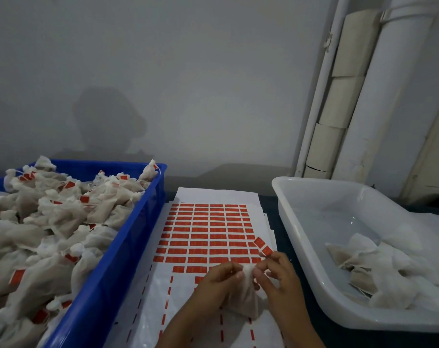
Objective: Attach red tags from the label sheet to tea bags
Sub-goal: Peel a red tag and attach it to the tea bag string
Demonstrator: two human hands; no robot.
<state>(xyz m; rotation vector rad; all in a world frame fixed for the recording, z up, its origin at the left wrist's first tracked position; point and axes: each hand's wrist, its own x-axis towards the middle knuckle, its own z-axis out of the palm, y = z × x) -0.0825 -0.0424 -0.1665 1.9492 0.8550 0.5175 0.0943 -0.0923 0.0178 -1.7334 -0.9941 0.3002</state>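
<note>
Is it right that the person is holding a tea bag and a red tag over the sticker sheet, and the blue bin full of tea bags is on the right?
Not quite. The head view shows the blue bin on the left, not the right. The rest holds: the left hand and right hand hold a tea bag and a red tag over the sticker sheet.

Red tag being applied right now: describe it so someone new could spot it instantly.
Start at the label sheet lying between the blue crate and the white tub. At its near right edge, the right hand and left hand hold a tea bag. The red tag sticks up just above the right fingertips, tilted and lifted off the sheet's flat grid.
</note>
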